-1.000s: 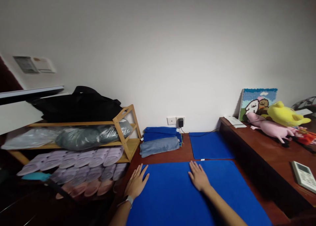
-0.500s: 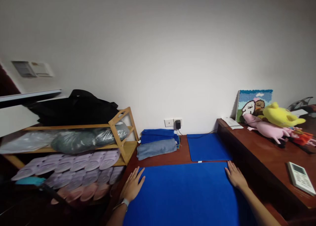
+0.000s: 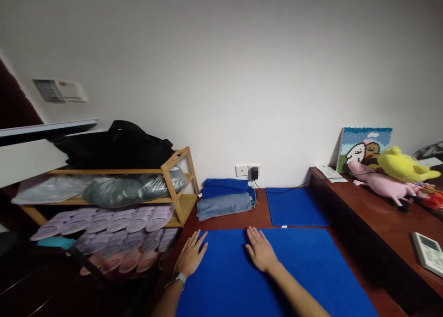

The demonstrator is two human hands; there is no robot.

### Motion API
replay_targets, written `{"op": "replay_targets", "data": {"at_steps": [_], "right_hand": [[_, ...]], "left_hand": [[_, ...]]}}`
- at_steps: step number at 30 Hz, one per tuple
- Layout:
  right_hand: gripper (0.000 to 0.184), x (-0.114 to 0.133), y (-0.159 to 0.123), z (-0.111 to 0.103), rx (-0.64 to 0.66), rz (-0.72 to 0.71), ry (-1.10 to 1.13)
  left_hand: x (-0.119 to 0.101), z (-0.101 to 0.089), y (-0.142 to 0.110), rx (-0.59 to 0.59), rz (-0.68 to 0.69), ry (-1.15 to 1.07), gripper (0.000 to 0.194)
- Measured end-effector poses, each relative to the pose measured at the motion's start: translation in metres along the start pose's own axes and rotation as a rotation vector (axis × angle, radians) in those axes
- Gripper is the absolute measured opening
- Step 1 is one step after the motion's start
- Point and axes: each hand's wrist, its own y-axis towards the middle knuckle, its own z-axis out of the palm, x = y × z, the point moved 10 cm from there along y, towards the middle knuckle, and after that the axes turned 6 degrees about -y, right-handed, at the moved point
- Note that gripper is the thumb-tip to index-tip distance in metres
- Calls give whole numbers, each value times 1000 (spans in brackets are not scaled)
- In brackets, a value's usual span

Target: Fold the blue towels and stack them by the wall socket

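Observation:
A large blue cloth (image 3: 318,271) lies spread flat on the reddish-brown table (image 3: 259,218), its near part running out of view. My left hand (image 3: 191,254) rests at the cloth's far left corner with fingers stretched out; a watch is on that wrist. On the cloth's far edge, left of its middle, my right hand (image 3: 261,250) lies flat, fingers extended. Neither hand grips anything. Beyond the cloth is a smaller flat blue cloth (image 3: 296,207) with a white tag. To its left are folded blue cloths (image 3: 224,188) and a grey-blue rolled cloth (image 3: 224,206).
A wooden rack (image 3: 173,188) at left holds a black bag (image 3: 117,148), plastic-wrapped bundles and several slippers (image 3: 138,220). On the raised ledge at right are plush toys (image 3: 380,183), a picture (image 3: 365,146) and a white remote-like device (image 3: 429,252). A black plug (image 3: 254,173) sits in the wall socket.
My right hand slid right to the cloth's far right corner, then came back left past its earlier place. My left hand stayed at the left corner. The view shifted slightly.

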Motion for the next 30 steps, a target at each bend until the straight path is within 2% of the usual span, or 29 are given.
{"op": "replay_targets", "data": {"at_steps": [2, 3, 5, 7, 13, 15, 17, 22, 25, 27, 28, 30], "right_hand": [[70, 14, 2, 13, 78, -17, 8], [71, 7, -2, 16, 100, 0, 4], [72, -26, -18, 12, 104, 54, -10], [73, -79, -43, 0, 76, 125, -28], [74, -280, -128, -36, 9, 517, -145], [76, -322, -144, -41, -18, 587, -144], [78, -342, -151, -42, -51, 600, -114], [80, -346, -153, -44, -49, 637, -66], [75, -330, -145, -53, -33, 693, -93], [73, -298, -127, -60, -51, 659, -139], [73, -273, -112, -62, -68, 611, -153], [73, -206, -77, -59, -107, 450, -120]], "left_hand": [[1, 0, 0, -4, 3, -5, 57], [1, 0, 1, -10, 5, -6, 57], [1, 0, 1, -22, 8, -3, 56], [1, 1, 2, -31, 9, 1, 57], [3, 3, 3, -36, 13, 10, 57], [4, 2, 3, -37, 11, 14, 57], [4, 1, 3, -27, 5, 16, 57], [2, 2, 4, 11, 3, 32, 59], [3, 2, 4, 6, 11, 40, 58], [4, 3, 4, 6, 10, 44, 58], [4, 4, 4, 6, 10, 43, 58], [4, 4, 4, 1, 11, 38, 57]]}}
